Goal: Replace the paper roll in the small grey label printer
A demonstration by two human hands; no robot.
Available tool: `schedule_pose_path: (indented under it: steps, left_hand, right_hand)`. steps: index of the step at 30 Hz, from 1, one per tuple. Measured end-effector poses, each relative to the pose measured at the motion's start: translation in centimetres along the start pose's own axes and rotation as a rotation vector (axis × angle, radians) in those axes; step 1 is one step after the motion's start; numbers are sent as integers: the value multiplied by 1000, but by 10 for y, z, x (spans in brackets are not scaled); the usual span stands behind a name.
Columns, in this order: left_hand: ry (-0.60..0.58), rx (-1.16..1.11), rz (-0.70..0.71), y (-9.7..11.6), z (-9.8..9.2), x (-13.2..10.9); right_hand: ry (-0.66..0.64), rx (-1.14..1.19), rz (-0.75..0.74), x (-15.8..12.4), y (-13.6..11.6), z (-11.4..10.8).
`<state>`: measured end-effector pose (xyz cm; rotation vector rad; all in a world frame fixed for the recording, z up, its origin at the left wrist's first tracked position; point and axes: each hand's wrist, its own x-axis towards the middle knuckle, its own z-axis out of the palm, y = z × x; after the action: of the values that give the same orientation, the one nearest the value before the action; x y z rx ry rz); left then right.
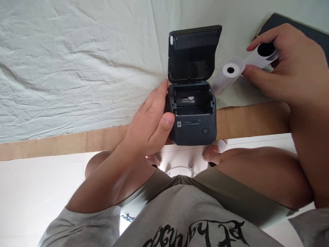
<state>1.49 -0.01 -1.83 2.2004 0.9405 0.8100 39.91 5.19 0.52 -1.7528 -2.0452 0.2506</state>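
Observation:
A small dark portable label printer (193, 127) sits at the front edge of the table with its lid (194, 44) raised and its paper bay uncovered; a small printed sticker shows inside the bay. Along the printer's left side lies my left hand (151, 123), its thumb at the front corner of the bay and its fingers holding the side. To the right, my right hand (288, 61) grips a white paper roll (258, 59) with a wide dark core between thumb and fingers. Touching or nearly touching it stands another white paper roll (228, 77) with a narrow dark core.
A dark flat device (272, 25), like a phone or tablet, lies partly behind my right hand. Pale wrinkled cloth (77, 68) covers the table, leaving a bare wooden edge (246, 120). My legs are below this edge.

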Motion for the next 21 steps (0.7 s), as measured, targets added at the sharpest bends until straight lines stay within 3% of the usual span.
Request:
schedule_pose_path:
  steps: [7,12,18,21]
  left_hand:
    - [25,45,67,-5,0,-2]
    - [18,57,72,-3,0,-1]
    - [12,29,37,-4,0,-2]
    - [23,40,49,-6,1,-3]
  right_hand:
    - [-50,-23,43,0,0,0]
    - [37,-3,-43,2,4,3]
    - [75,-9,35,2,-8,4]
    - [109,17,-4,2,-9,6]
